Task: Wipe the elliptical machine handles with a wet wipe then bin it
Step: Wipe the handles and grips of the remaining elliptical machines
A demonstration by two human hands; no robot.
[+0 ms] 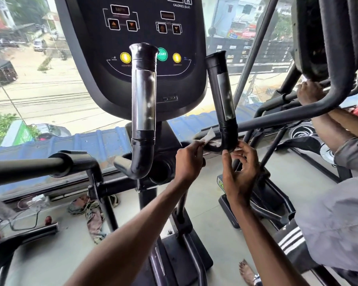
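Both forearms reach in from the lower edge and meet at the bend of the right handle (223, 96), the reference point for this report. At that bend the left hand (189, 162) has its fingers (196, 144) closed narrow, pinching one end of the wet wipe (208, 136). The wipe stands up white just left of the handle's foot. The right hand (241, 172) sets its curled fingertips (225, 155) against the underside of the bend. Whether the wipe's far end lies under them cannot be told.

Judgement: the wipe is being drawn round the elbow from two sides so that the curved underside is reached. The upright chrome section above appears not yet covered.

Left of this handle stands the matching left handle (143, 96), and behind both is the console (145, 21). Below lies a pale grey floor (215, 219), with a crumpled rag (93, 213) well to the left. Beyond is a window (39, 79) onto a street. To the right, another person's hand (310, 93) grips a neighbouring machine. No bin is in view.
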